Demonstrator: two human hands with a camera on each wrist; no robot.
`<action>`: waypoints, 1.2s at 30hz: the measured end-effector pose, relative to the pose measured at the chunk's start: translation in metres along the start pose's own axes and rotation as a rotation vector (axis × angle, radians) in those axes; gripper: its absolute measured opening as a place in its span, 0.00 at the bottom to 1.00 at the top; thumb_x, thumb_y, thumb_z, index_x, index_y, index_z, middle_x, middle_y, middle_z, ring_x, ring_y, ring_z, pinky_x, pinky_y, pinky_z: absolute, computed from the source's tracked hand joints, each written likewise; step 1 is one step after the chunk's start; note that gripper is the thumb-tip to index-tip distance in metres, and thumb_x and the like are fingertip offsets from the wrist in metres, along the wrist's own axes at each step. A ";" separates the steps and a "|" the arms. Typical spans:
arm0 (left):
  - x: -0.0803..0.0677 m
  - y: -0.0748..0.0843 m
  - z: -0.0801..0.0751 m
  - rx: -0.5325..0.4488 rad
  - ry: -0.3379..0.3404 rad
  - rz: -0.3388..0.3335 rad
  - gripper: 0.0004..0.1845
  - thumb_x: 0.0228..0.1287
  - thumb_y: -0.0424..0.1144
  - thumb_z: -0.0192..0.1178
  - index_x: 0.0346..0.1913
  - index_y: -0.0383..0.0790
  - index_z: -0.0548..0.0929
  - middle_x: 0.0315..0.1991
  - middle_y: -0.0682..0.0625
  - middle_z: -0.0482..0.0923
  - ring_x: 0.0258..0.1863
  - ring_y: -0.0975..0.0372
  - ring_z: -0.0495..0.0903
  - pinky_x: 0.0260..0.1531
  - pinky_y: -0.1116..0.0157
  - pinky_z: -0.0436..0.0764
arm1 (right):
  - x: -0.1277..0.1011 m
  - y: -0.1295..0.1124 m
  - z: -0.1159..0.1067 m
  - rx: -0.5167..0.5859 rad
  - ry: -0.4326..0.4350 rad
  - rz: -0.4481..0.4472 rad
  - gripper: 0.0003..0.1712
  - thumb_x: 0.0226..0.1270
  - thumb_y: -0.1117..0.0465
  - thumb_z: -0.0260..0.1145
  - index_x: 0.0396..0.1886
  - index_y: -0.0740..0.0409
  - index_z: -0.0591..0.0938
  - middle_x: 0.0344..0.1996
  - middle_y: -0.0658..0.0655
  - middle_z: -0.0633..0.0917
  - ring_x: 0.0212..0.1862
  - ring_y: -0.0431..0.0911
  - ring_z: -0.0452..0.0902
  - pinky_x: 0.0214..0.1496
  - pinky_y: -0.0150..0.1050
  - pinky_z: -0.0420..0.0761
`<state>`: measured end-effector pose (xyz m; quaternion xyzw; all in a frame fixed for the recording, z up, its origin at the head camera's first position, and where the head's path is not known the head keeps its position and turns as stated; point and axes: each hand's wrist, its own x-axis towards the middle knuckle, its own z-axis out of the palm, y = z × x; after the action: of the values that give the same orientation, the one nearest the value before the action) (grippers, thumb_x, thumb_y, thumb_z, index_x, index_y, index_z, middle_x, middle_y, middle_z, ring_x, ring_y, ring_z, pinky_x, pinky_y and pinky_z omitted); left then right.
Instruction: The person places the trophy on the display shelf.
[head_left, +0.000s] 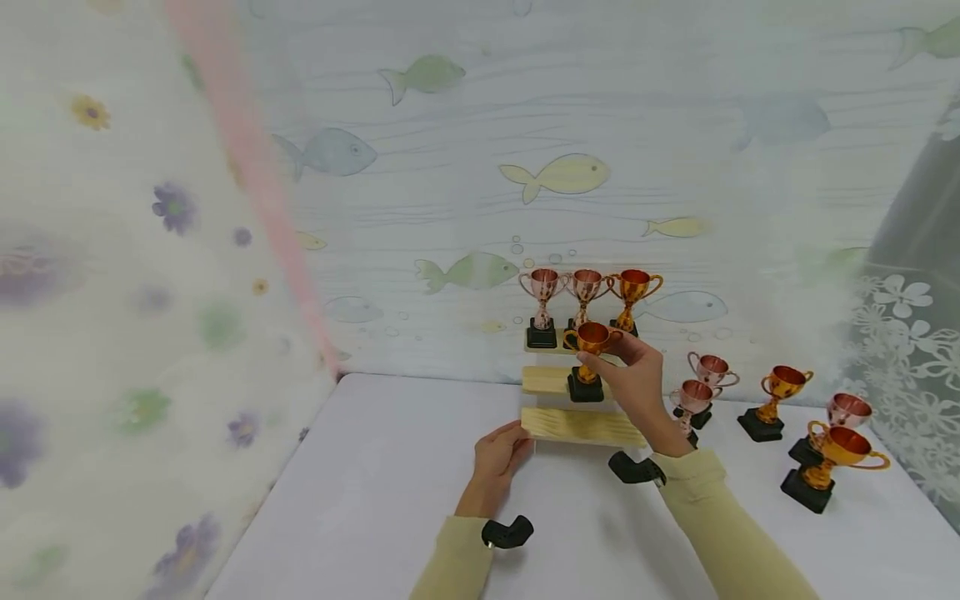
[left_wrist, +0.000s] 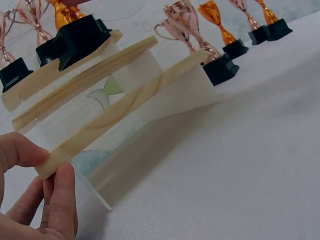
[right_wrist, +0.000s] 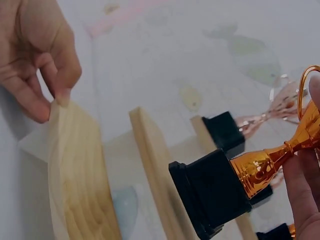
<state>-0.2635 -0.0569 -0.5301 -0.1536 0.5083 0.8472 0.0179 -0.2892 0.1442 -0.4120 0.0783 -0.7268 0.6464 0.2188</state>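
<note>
My right hand (head_left: 637, 385) grips a small gold trophy cup (head_left: 593, 337) by its handle side and stem. The cup is upright in the head view, its black base (right_wrist: 212, 192) in front of the middle step of a wooden stand (head_left: 581, 426). My left hand (head_left: 498, 460) pinches the left end of the stand's lowest board (left_wrist: 120, 107) between thumb and fingers. Along the top board are two rose-gold trophies (head_left: 543, 285) and a gold trophy (head_left: 634, 286); the held cup partly hides the middle one.
Right of the stand, several more trophies stand on the white tabletop (head_left: 420, 442): rose-gold ones (head_left: 694, 395) near the stand, a gold one (head_left: 785, 382) beyond, and another gold one (head_left: 846, 447) nearer the right edge. A fish-patterned curtain (head_left: 450, 167) hangs behind.
</note>
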 end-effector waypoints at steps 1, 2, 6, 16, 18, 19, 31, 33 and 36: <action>0.000 -0.001 0.001 0.001 0.000 0.000 0.21 0.60 0.23 0.62 0.57 0.19 0.78 0.39 0.44 0.83 0.35 0.64 0.81 0.39 0.70 0.86 | 0.003 0.003 0.002 0.000 -0.004 -0.006 0.22 0.56 0.61 0.81 0.48 0.66 0.86 0.36 0.41 0.87 0.44 0.36 0.82 0.46 0.29 0.81; 0.000 -0.002 0.002 -0.002 0.000 0.000 0.21 0.60 0.22 0.62 0.57 0.18 0.78 0.39 0.44 0.83 0.35 0.64 0.81 0.39 0.70 0.86 | 0.006 0.005 0.004 -0.005 -0.009 -0.007 0.22 0.56 0.61 0.81 0.48 0.66 0.86 0.36 0.42 0.87 0.44 0.36 0.81 0.46 0.28 0.81; 0.001 -0.005 0.006 -0.002 -0.008 0.001 0.21 0.59 0.22 0.62 0.56 0.18 0.79 0.38 0.44 0.83 0.34 0.64 0.81 0.38 0.71 0.86 | 0.014 0.012 0.009 -0.029 -0.028 -0.008 0.21 0.55 0.59 0.81 0.43 0.67 0.85 0.36 0.48 0.87 0.41 0.36 0.82 0.43 0.27 0.82; -0.001 -0.004 0.007 -0.013 -0.008 0.018 0.22 0.58 0.21 0.61 0.57 0.17 0.78 0.38 0.43 0.84 0.34 0.63 0.83 0.40 0.68 0.87 | 0.026 0.015 0.021 -0.051 -0.092 0.019 0.22 0.57 0.58 0.81 0.45 0.65 0.83 0.37 0.51 0.84 0.39 0.37 0.80 0.38 0.28 0.82; -0.001 -0.004 0.005 -0.018 -0.007 0.013 0.22 0.58 0.21 0.61 0.57 0.17 0.78 0.39 0.42 0.84 0.35 0.63 0.83 0.41 0.68 0.87 | 0.028 0.016 0.025 -0.061 -0.105 0.025 0.22 0.57 0.57 0.80 0.45 0.65 0.82 0.39 0.55 0.85 0.39 0.37 0.80 0.38 0.29 0.82; 0.000 -0.004 0.005 -0.017 -0.003 0.008 0.22 0.58 0.21 0.61 0.57 0.17 0.78 0.40 0.42 0.84 0.35 0.63 0.83 0.41 0.69 0.87 | 0.029 0.016 0.027 -0.066 -0.114 0.028 0.22 0.58 0.57 0.80 0.45 0.65 0.82 0.40 0.57 0.85 0.39 0.36 0.80 0.38 0.29 0.82; 0.000 -0.004 0.001 -0.008 0.002 0.003 0.22 0.60 0.22 0.61 0.59 0.18 0.78 0.43 0.41 0.84 0.36 0.63 0.84 0.43 0.68 0.87 | 0.034 0.017 0.046 -0.047 -0.187 0.050 0.24 0.60 0.55 0.79 0.49 0.63 0.82 0.45 0.61 0.85 0.43 0.41 0.80 0.39 0.29 0.81; -0.001 -0.002 0.001 -0.005 -0.002 0.002 0.23 0.60 0.22 0.61 0.59 0.18 0.77 0.42 0.42 0.84 0.37 0.63 0.83 0.44 0.68 0.86 | 0.034 0.018 0.049 -0.043 -0.176 0.040 0.23 0.60 0.56 0.79 0.49 0.63 0.82 0.44 0.60 0.85 0.42 0.41 0.80 0.38 0.30 0.81; -0.001 -0.001 0.000 -0.004 -0.004 -0.005 0.23 0.60 0.23 0.61 0.59 0.19 0.77 0.43 0.42 0.84 0.37 0.63 0.83 0.45 0.67 0.86 | 0.034 0.020 0.054 -0.029 -0.159 0.015 0.22 0.60 0.57 0.79 0.49 0.63 0.82 0.43 0.61 0.85 0.41 0.40 0.79 0.38 0.30 0.79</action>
<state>-0.2622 -0.0559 -0.5308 -0.1531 0.5061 0.8485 0.0206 -0.3396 0.1004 -0.4198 0.1210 -0.7517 0.6291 0.1567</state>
